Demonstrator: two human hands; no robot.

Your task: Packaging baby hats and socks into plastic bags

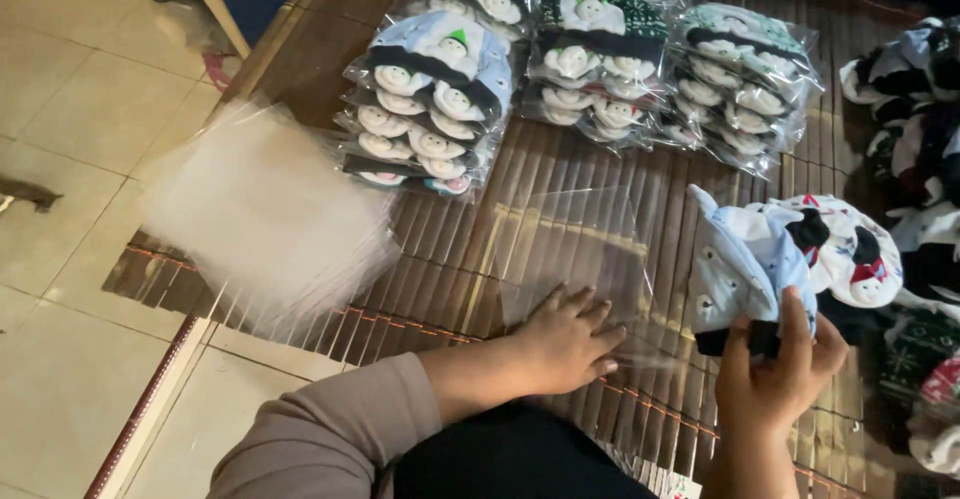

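Note:
My left hand point(568, 344) lies flat on the near end of a clear plastic bag point(575, 249) spread on the dark bamboo mat point(450, 269). My right hand point(778, 369) grips a folded bundle of pale blue and white socks point(745, 269) with small snowman faces, held just right of the bag's edge. A second similar bundle point(850, 254) with black and red details lies right behind the held one.
Three stacks of bagged snowman socks point(430, 99) point(600, 49) point(745, 84) stand at the far side of the mat. A pile of empty clear bags point(265, 214) lies to the left. Loose socks point(915, 109) heap at the right edge. Tiled floor point(70, 119) lies left.

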